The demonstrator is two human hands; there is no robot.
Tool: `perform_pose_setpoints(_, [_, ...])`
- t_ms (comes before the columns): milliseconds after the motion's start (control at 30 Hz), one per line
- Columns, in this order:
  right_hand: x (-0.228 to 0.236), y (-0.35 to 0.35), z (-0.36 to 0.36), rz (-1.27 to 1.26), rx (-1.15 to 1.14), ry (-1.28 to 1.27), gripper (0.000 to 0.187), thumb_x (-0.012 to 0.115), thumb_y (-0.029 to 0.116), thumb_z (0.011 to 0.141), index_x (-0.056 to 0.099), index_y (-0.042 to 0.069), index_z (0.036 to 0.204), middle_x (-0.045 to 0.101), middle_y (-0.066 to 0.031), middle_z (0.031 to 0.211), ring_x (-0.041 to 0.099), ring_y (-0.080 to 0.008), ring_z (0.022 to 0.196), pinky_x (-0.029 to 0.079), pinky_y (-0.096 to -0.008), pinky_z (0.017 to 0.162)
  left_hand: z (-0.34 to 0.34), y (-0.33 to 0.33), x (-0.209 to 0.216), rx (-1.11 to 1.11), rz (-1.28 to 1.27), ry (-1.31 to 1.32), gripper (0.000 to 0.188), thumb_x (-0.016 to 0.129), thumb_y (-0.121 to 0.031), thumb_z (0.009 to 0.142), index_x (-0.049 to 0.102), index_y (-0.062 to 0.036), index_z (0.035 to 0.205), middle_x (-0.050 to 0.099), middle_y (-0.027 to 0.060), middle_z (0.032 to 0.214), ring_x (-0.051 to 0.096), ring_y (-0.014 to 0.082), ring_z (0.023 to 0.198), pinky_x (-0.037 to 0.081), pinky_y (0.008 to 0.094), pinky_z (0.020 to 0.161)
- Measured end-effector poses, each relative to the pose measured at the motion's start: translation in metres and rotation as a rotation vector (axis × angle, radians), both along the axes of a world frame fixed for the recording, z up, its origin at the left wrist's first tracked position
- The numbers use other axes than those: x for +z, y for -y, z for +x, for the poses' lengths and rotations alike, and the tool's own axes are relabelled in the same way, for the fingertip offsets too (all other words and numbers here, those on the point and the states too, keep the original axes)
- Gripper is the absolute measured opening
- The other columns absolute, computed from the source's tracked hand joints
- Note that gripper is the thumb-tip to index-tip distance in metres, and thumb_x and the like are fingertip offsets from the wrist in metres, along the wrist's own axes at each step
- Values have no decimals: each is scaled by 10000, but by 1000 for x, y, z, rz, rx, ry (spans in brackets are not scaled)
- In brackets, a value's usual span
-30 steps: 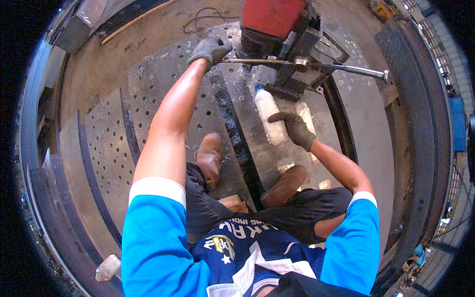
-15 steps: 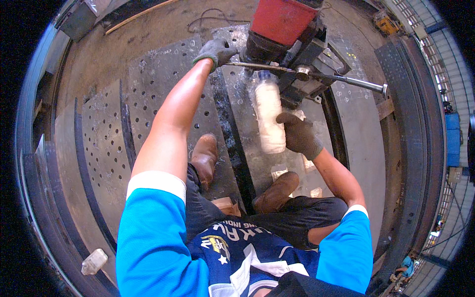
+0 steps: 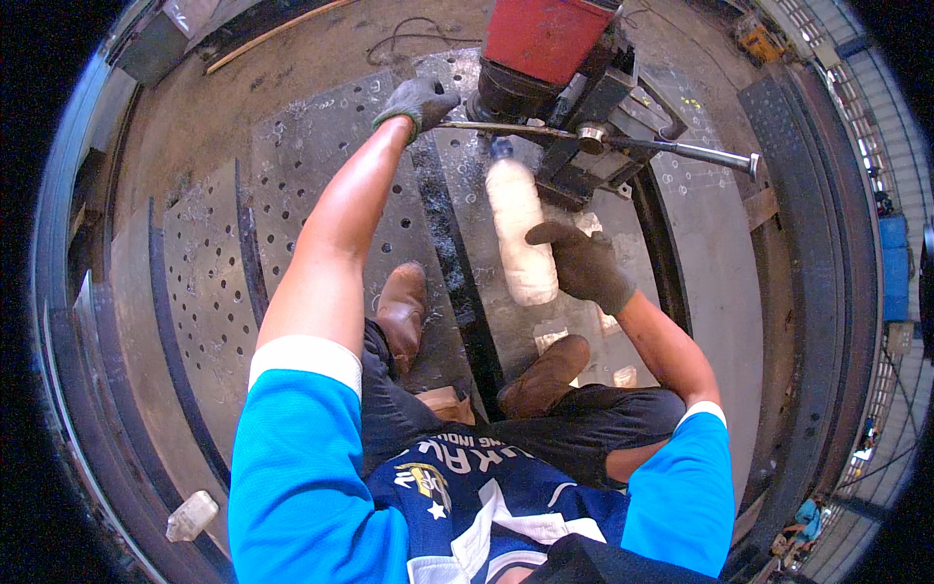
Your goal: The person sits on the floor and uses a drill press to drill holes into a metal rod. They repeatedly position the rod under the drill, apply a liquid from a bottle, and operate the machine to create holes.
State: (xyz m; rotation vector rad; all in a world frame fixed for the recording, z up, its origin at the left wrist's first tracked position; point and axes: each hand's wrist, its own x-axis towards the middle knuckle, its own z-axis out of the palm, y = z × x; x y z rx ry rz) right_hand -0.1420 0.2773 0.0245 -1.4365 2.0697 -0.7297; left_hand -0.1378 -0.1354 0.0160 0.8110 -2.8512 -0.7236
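My left hand (image 3: 420, 103), in a grey glove, is wrapped round the left end of a metal feed handle (image 3: 671, 148) on a drilling machine with a red housing (image 3: 548, 39). A milky plastic bottle (image 3: 520, 229) with a dark blue cap is held by my right hand (image 3: 584, 265), in a darker glove. Its capped end points away from me, just below the black chuck area of the machine. The thumb or a finger lies across the bottle's right side; the other fingers are partly hidden. Beneath is a steel plate (image 3: 336, 161) with many drilled holes.
My two brown boots (image 3: 403, 310) stand on the plates, with dark gaps between the plates. A clear bottle (image 3: 192, 516) lies at the lower left. Steel beams (image 3: 817, 292) run along the right. A cable (image 3: 418, 34) curls on the ground at the back.
The bottle has swung a little to the left, its capped end now further left near the drilling machine's lower part. My left hand stays on the feed handle.
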Motion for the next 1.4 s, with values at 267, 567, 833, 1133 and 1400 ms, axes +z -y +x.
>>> perform_pose_setpoints(267, [-21,-6,5,-72,-174,422,319,473,113,1053,745,137,1218,734,-90,1178,714,-172,962,589,-306,843,2,-3,3,-9,-8,-1,534,628,-561,858,767,-63,994,756,212,1001,721,399,937,543,490,831])
perform_pose_setpoints(567, [-30,-1,3,-117,-404,761,256,573,105,1023,745,92,1212,709,-103,1173,714,-187,941,625,-309,825,3,-5,5,-5,-1,14,541,634,-557,873,763,-76,1083,753,212,1073,725,384,984,553,473,874])
perform_pose_setpoints(833, [-13,-7,6,-18,-383,615,326,449,141,1076,671,57,1299,681,-150,1244,704,-214,1066,603,-323,917,5,-7,11,2,56,42,569,639,-559,859,749,-69,1127,752,208,1105,727,360,1012,552,465,890])
perform_pose_setpoints(1133, [-31,-4,-1,-97,-460,1105,350,424,151,1082,681,46,1295,683,-137,1246,694,-189,1066,594,-319,927,7,-10,12,22,64,21,549,617,-557,846,775,-80,1065,748,220,1095,711,398,1046,545,483,918])
perform_pose_setpoints(1400, [25,14,17,129,-586,730,383,398,125,1073,749,101,1224,736,-101,1150,725,-157,909,614,-282,800,5,-6,5,0,47,22,540,622,-559,853,780,-78,1041,752,210,1077,714,397,1027,546,486,902])
